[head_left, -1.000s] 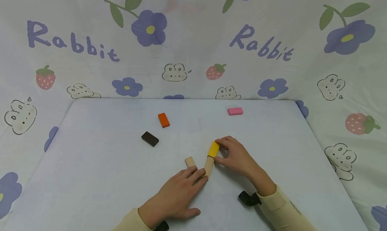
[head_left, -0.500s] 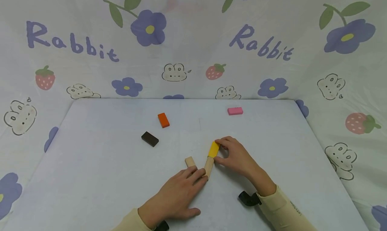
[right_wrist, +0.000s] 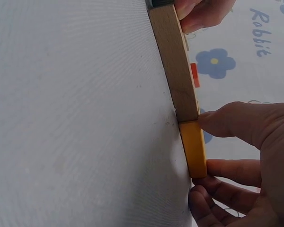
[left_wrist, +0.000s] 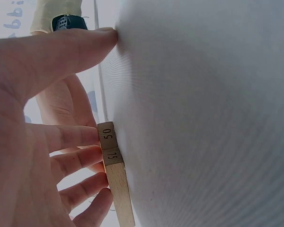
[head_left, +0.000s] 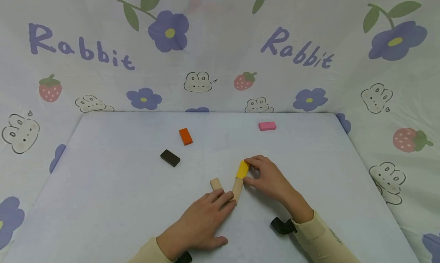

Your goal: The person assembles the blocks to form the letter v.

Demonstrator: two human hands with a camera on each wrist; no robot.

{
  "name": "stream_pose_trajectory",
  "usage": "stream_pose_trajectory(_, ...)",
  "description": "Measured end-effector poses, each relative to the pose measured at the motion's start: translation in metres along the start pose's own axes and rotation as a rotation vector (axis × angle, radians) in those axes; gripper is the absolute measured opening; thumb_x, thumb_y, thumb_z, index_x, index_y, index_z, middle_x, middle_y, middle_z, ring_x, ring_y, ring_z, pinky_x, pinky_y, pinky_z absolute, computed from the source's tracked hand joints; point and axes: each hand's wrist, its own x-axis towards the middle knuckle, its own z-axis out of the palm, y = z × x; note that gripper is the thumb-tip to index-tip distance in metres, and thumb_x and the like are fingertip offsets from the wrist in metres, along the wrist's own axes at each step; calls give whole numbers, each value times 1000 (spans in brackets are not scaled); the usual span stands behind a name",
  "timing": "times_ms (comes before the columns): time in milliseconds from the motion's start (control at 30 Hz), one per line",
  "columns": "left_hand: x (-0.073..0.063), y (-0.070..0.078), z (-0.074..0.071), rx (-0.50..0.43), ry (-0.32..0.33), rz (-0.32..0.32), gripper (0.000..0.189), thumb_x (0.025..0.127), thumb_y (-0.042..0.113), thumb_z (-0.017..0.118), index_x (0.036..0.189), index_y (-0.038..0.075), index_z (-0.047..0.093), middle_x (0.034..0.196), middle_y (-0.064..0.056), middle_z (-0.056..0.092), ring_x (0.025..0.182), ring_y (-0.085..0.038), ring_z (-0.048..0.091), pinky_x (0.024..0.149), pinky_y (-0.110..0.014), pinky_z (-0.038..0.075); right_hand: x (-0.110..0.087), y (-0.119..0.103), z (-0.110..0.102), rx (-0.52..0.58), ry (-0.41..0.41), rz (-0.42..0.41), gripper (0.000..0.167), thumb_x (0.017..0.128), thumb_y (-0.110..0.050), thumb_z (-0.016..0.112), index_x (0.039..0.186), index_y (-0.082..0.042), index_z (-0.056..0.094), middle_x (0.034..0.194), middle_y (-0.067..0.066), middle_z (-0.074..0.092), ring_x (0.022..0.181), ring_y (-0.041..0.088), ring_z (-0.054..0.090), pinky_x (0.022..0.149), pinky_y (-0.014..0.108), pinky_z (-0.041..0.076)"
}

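Observation:
In the head view two plain wooden blocks form a V opening toward the back: the left block (head_left: 215, 183) and the right block (head_left: 238, 188). My left hand (head_left: 205, 216) rests its fingertips on their near ends, fingers fairly straight, thumb spread out. Printed figures, one reading 50, mark the block ends (left_wrist: 107, 135) in the left wrist view. A yellow block (head_left: 242, 169) continues the right wooden block end to end, lying flat. My right hand (head_left: 269, 178) pinches it lengthwise, thumb by the seam between the blocks and fingers at its far end.
A dark brown block (head_left: 170, 158) and an orange block (head_left: 186, 137) lie to the back left on the white table (head_left: 113, 202). Farther back right is a pink block (head_left: 267, 126). A printed cloth (head_left: 220, 49) hangs behind the table.

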Motion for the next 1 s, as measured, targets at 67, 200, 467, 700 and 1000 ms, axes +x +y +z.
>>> stream_pose_trajectory(67, 0, 0, 0, 1, 2, 2, 90, 88, 65, 80, 156, 12, 56, 160, -6, 48, 143, -26, 45, 115, -40, 46, 0, 0, 0, 0, 0, -1, 56, 93, -19, 86, 143, -1, 68, 133, 11, 66, 115, 28, 62, 101, 50, 55)
stream_pose_trajectory(200, 0, 0, 1, 6, 16, 8, 89, 88, 65, 81, 156, 12, 57, 160, -6, 48, 141, -26, 45, 114, -39, 46, 0, 0, -1, 3, -1, 1, 56, 93, -19, 86, 143, -2, 68, 133, 10, 66, 116, 28, 62, 102, 50, 55)
stream_pose_trajectory(467, 1, 0, -1, 5, 17, 7, 89, 88, 64, 81, 156, 12, 57, 160, -6, 48, 142, -26, 45, 114, -40, 47, 1, 0, -3, 0, -2, -7, 51, 95, -17, 82, 142, -1, 69, 132, 11, 67, 113, 28, 63, 100, 49, 55)
stream_pose_trajectory(700, 2, 1, -4, 7, -14, -11, 88, 89, 64, 80, 156, 13, 57, 161, -5, 47, 143, -26, 44, 114, -40, 46, 2, 2, -2, 22, 3, 0, 47, 97, -16, 78, 142, -2, 69, 130, 10, 68, 113, 27, 64, 100, 49, 55)
stream_pose_trajectory(1000, 3, 2, -3, 34, 11, -7, 85, 87, 64, 81, 152, 14, 59, 158, -4, 50, 140, -25, 46, 112, -39, 47, 3, 3, -3, 65, 17, 18, 49, 98, -17, 78, 144, -1, 67, 129, 10, 69, 113, 27, 65, 101, 49, 56)
